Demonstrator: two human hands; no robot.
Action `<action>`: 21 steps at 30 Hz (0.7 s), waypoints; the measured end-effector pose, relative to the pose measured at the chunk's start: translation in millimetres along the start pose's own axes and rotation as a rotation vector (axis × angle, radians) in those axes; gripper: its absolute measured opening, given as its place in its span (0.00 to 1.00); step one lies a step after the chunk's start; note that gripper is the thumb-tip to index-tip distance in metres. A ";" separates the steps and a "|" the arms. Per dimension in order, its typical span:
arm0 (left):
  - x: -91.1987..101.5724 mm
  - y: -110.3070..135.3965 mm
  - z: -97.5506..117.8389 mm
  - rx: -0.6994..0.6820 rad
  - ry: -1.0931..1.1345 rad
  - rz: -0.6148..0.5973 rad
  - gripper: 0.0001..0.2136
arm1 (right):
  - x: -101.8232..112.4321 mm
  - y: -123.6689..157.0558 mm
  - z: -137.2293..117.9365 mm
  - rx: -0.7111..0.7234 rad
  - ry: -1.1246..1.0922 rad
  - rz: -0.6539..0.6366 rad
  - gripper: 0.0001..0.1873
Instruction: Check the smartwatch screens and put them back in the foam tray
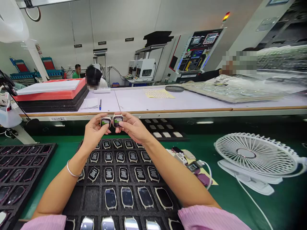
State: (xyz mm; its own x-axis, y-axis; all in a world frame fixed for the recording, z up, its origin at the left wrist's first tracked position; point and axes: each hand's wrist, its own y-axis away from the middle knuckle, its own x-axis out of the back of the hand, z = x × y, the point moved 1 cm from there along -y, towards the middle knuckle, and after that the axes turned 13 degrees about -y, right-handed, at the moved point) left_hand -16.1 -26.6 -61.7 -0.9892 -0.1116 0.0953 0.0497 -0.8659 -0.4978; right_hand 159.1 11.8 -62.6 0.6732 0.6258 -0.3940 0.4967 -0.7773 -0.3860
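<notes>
My left hand [97,129] pinches a smartwatch body [105,122] without a strap, its lit screen facing me. A second smartwatch [117,121] is between the thumb and fingers of my right hand [130,126], side by side with the first. Both screens show a green band on a dark ground. Below my hands lies a black foam tray [90,198] with rows of such watches. Screens in the farther rows show white text; those in the nearer rows look dark or reflective. Two slots at the tray's left hold no watch.
Another tray of dark watches [16,172] lies left. At right stand a white fan [254,156] and a charging cable among small devices [194,166]. A raised shelf [134,103] crosses ahead, bearing red and black foam [52,92]. A co-worker's hand [227,68] is behind clear trays.
</notes>
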 end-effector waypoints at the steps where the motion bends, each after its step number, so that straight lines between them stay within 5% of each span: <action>1: -0.3 0.2 0.7 -0.001 -0.003 -0.002 0.19 | -0.2 0.5 -0.6 0.000 0.005 -0.001 0.22; 21: -0.4 4.1 7.5 0.003 -0.008 -0.052 0.17 | -6.3 2.5 -4.6 0.057 0.029 -0.024 0.21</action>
State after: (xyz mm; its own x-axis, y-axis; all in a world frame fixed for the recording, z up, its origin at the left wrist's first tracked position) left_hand -14.5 -33.7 -57.4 -0.9892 -0.0705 0.1283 -0.0013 -0.8720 -0.4895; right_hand 158.7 5.6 -57.3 0.6771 0.6417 -0.3602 0.4816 -0.7565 -0.4425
